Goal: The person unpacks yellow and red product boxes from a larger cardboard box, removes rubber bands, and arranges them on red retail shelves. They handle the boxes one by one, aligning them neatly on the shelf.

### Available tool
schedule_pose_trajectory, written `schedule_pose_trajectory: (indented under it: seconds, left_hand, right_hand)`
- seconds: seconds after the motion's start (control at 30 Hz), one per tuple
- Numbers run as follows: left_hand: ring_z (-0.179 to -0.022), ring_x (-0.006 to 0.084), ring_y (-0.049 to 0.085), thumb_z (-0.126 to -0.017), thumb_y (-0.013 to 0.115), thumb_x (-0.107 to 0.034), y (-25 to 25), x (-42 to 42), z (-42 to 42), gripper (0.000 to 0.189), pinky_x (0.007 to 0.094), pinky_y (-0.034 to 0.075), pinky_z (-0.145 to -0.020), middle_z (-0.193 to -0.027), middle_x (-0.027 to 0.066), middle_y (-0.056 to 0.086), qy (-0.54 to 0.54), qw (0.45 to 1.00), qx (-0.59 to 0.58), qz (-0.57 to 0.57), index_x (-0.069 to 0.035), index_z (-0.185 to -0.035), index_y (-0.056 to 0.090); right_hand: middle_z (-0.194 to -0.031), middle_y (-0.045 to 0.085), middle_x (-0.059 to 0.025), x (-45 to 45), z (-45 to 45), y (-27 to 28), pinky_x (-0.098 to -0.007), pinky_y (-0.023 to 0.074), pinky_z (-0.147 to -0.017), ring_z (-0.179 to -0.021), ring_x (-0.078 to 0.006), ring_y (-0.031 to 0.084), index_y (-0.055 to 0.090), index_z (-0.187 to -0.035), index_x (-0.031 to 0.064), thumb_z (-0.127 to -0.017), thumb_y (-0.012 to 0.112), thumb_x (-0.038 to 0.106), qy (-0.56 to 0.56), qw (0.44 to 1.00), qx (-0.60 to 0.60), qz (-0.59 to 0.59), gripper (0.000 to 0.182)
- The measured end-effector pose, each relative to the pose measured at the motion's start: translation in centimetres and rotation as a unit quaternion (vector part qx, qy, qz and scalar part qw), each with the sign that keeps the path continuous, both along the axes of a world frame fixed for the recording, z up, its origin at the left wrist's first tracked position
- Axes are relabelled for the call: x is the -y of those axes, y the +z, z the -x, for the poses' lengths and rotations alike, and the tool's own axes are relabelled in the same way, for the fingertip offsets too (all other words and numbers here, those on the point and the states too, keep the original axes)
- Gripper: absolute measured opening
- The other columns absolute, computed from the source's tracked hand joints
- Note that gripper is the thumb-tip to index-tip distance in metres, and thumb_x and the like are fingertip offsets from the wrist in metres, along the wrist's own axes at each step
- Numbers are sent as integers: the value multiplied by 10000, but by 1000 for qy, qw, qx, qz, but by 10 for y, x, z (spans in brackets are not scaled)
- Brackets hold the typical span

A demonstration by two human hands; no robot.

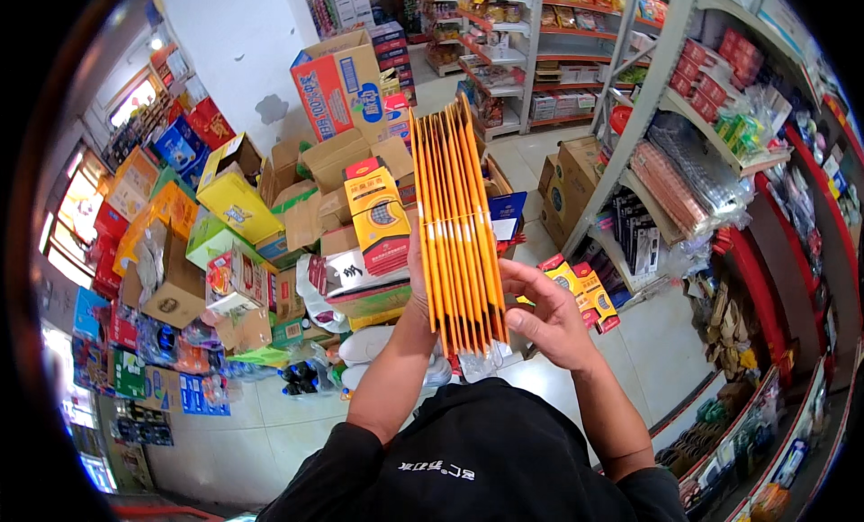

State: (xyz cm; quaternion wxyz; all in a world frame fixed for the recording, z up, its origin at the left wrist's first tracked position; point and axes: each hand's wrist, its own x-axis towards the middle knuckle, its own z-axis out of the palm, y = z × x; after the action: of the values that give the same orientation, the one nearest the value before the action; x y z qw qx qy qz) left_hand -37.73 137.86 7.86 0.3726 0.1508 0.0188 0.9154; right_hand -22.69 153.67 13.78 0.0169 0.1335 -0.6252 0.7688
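Observation:
My left hand (418, 272) grips the left side of a thick bundle of flat orange-yellow packets (459, 232), seen edge-on. A thin band runs across the bundle's middle. Beside its lower right edge is my right hand (557, 316), with thumb and fingers apart; the fingertips are at the edge, and part of them is hidden. To the left, another banded stack of yellow and red printed packets (379, 215) rests on an open carton (371, 296). More yellow and red packets (580, 289) lie low on the right, beyond my right hand.
Opened cardboard boxes (165, 282) and a yellow carton (236, 191) crowd the left. A tall carton (337, 83) stands behind the stack. Metal shelving (624, 117) with packaged goods rises at the right, beside brown cartons (574, 181). Drink bottles (304, 377) sit on the tiled floor (223, 448).

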Motion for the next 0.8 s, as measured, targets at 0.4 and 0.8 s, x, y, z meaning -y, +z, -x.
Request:
schedule_pose_trajectory:
  seconds: [0.4,0.8]
  left_hand:
    - [-1067,259,572,-1034,576,-352,34,-45,-35,570,399,504,-956,-1173,169,557,-66,980,178,-65,-105,-1523,420]
    - [-1040,255,718,-1037,521,-429,-31,-32,-31,498,415,602,-919,-1224,125,698,135,976,56,160,-65,-1373,571]
  right_hand:
    - [-1329,614,-184,-12,-34,18,-376,558,-952,-1172,-273,655,506,-1428,7,-838,791,162,-159,953,-148,-211,673]
    - [-1256,651,-223,-15,-16,5,-350,522,-1002,-1120,-265,683,517,-1326,-122,-1008,493,22,-353,847,-267,-294,350]
